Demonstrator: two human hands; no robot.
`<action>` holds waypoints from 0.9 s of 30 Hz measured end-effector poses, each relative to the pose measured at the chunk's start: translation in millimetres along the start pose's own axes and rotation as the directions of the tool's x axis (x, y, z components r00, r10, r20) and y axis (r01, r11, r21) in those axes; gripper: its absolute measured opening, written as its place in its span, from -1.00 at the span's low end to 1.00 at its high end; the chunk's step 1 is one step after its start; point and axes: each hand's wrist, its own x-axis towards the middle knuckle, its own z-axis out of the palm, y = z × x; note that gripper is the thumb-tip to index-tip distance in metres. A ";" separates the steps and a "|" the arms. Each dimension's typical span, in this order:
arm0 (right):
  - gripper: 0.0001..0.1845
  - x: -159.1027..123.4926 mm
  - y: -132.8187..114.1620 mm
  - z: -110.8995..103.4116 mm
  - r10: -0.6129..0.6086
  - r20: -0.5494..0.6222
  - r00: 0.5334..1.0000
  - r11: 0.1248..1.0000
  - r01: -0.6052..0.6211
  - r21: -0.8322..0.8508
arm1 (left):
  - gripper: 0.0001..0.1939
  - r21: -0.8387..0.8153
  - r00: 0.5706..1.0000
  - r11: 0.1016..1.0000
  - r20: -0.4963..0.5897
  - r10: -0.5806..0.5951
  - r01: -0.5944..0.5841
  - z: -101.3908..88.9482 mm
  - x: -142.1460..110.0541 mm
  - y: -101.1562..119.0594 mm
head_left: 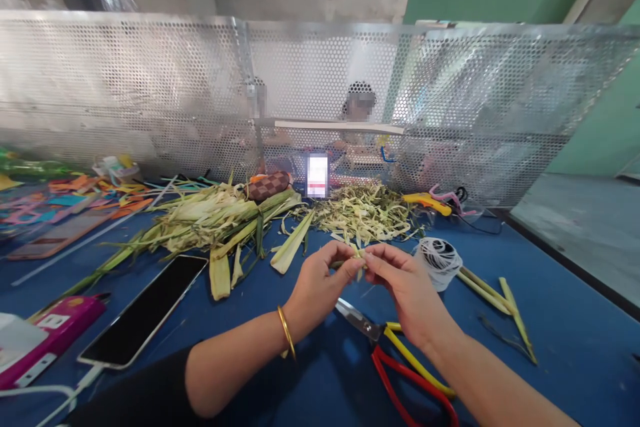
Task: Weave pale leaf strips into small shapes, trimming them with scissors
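My left hand [327,275] and my right hand [395,280] meet over the middle of the blue table, thumbs and fingertips pinched together. Between them is a small piece of pale green plant strip [357,251], mostly hidden by the fingers. Below the hands lie scissors [373,332] with one red and one yellow handle, their blades partly under my left hand. Right beside my right hand stands a roll of white string [439,261]. Just beyond my fingers spreads a heap of shredded pale green strips [367,212].
Long green leaves [200,220] pile up at left, with a checkered case [269,186] on top. A black-screened phone [145,310] and a magenta power strip [55,333] lie nearer. Cut stalks [500,300] are at right. A perforated metal screen [320,67] closes the back, people behind it.
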 end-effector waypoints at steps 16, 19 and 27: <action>-0.67 0.2 1.2 -2.5 0.059 0.033 0.998 0.998 -0.060 0.018 | -0.69 0.024 0.998 0.999 0.047 0.038 -0.040 0.2 -2.2 -3.1; -0.66 1.5 -1.7 -4.1 0.043 0.017 0.999 0.999 -0.043 0.017 | -0.65 -0.066 0.995 0.994 0.053 0.085 -0.081 -0.1 -3.2 0.2; -0.66 3.2 0.6 -3.5 0.063 0.071 0.995 0.998 -0.063 -0.013 | -0.77 0.023 0.998 0.998 0.046 0.050 -0.051 0.5 -1.4 -3.5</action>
